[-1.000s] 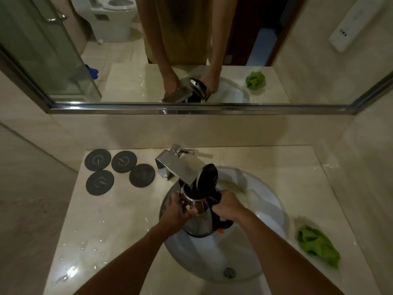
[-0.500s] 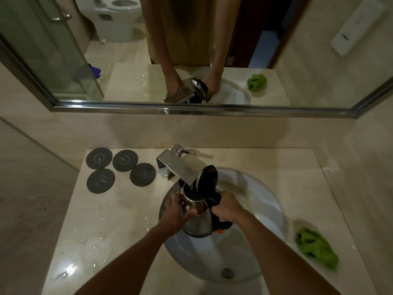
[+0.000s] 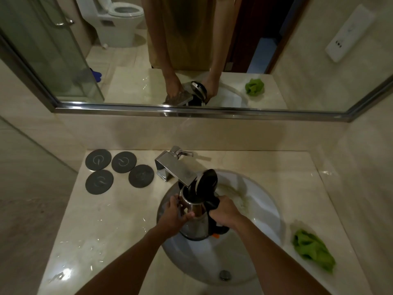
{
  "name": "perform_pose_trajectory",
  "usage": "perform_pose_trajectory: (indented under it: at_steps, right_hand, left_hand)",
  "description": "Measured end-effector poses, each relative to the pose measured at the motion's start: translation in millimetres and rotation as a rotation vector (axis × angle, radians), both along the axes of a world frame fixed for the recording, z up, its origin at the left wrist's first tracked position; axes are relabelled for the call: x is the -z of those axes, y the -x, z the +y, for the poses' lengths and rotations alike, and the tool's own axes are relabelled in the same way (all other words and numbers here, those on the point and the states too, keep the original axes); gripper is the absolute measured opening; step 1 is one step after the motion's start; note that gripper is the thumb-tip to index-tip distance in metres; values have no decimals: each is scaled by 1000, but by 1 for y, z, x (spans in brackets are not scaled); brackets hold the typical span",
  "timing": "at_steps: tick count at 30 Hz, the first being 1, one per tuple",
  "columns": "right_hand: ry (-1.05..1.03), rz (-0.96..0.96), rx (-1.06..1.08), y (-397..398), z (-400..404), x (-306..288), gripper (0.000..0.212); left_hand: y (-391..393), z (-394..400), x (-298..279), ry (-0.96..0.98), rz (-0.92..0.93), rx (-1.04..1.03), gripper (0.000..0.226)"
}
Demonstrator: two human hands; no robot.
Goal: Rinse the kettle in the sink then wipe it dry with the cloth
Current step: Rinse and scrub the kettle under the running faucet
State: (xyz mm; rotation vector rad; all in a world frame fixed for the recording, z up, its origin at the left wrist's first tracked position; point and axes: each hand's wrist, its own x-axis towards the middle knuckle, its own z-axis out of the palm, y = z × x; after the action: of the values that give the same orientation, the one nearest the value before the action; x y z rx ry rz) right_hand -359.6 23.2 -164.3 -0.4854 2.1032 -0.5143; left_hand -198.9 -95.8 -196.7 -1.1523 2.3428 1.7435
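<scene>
Shiny steel kettle [image 3: 196, 225] sits over the white sink [image 3: 263, 201], its black lid [image 3: 207, 182] up under the tap [image 3: 176, 169]. The right hand [image 3: 223, 211] is wrapped tight round the black handle. The left hand [image 3: 173, 216] curls round its side. A green cloth [image 3: 312, 252] lies on the worktop [image 3: 110, 226], right of the sink.
</scene>
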Motion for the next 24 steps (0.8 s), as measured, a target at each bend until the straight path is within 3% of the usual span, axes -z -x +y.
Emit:
perform_pose_trajectory:
  at_steps: [9, 16, 22, 24]
  right_hand:
    - [-12, 4, 16, 0, -1, -1, 33]
    - [-8, 0, -5, 1, -1, -1, 26]
    - [5, 5, -5, 2, 2, 2, 27]
    - [-1, 5, -2, 2, 3, 2, 30]
  left_hand:
    - [0, -5, 5, -21, -8, 19, 76]
    - [0, -3, 9, -29, 11, 8, 80]
    - [-3, -4, 7, -58, 8, 15, 112]
    - [-2, -3, 7, -46, -5, 20, 101]
